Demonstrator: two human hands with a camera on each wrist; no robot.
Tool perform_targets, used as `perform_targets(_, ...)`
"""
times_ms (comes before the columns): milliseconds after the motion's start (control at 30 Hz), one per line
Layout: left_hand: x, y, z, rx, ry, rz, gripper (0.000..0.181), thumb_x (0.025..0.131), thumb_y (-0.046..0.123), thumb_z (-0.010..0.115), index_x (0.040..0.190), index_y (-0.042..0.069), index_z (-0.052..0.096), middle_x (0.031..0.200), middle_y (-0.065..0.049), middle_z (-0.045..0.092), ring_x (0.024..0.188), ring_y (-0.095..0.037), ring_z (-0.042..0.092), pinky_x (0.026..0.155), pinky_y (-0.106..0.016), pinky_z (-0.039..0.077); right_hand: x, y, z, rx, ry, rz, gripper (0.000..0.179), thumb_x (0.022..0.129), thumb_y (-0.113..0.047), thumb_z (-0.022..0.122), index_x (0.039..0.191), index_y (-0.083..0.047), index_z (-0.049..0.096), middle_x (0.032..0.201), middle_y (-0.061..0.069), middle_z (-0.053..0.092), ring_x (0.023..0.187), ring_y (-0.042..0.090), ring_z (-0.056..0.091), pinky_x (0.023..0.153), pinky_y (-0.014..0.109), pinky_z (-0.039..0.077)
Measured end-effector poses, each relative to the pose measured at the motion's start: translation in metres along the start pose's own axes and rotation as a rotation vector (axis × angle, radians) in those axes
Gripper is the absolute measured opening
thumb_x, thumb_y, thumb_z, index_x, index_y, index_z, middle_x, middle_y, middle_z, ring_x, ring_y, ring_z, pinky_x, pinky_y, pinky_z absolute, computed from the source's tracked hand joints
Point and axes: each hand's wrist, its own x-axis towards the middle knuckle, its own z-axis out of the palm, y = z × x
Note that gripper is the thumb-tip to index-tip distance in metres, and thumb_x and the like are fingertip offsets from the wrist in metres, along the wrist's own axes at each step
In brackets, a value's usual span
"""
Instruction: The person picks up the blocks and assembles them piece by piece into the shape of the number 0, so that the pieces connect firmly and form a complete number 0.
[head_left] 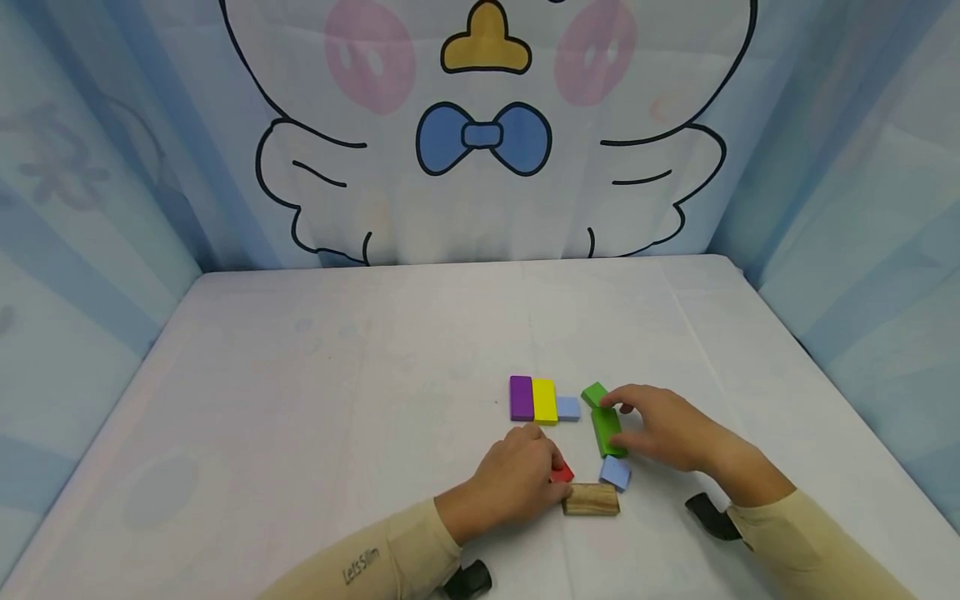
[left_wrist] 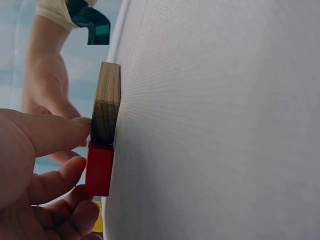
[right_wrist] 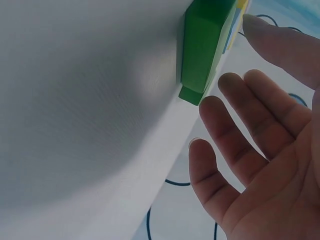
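In the head view, the table (head_left: 300,375) is lit brightly and softly, and faint shadows are cast beside the sleeves (head_left: 795,542). Dimmer, greyer light is recorded in both wrist views. In the left one, the right hand (left_wrist: 48,82) is slightly softened and the wood (left_wrist: 107,87) is partly shaded. In the right one, a broad, soft-edged shadow is spread over the table, and the green block (right_wrist: 200,50) is darkened.

1. Red block (head_left: 562,473): partly hidden by the left grip (head_left: 513,475) in the head view.
2. Yellow block (left_wrist: 98,215) and purple block (left_wrist: 98,234): mostly hidden behind that grip in the left wrist view.
3. Large green block (right_wrist: 202,50): one end cut off in the right wrist view.
4. Both sleeves (head_left: 817,546): cut off at the head view's near edge.
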Motion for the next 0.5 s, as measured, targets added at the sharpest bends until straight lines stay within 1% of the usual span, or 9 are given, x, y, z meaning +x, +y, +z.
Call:
perform_targets(200, -0.001, 0.0, 0.0, 0.005, 0.003, 0.003, 0.026, 0.087, 0.033, 0.08, 0.098, 0.011, 0.075, 0.089, 0.003, 0.052, 0.084, -0.011, 0.046, 0.066, -0.021, 0.041, -0.008, -0.002, 0.002, -0.011, -0.017, -0.019, 0.045, 0.085, -0.021, 0.08, 0.124, -0.007, 0.064, 0.117, 0.006, 0.065, 0.101, 0.025, 0.059, 0.089, 0.048, 0.05)
perform_targets(500, -0.001, 0.001, 0.0, 0.009, 0.005, -0.001, 0.025, 0.088, 0.033, 0.079, 0.097, 0.011, 0.074, 0.089, 0.003, 0.052, 0.084, -0.011, 0.046, 0.066, -0.022, 0.042, -0.016, -0.008, 0.006, -0.032, -0.026, -0.017, 0.048, 0.082, -0.022, 0.083, 0.123, -0.007, 0.064, 0.117, 0.005, 0.065, 0.1, 0.024, 0.059, 0.089, 0.048, 0.05)
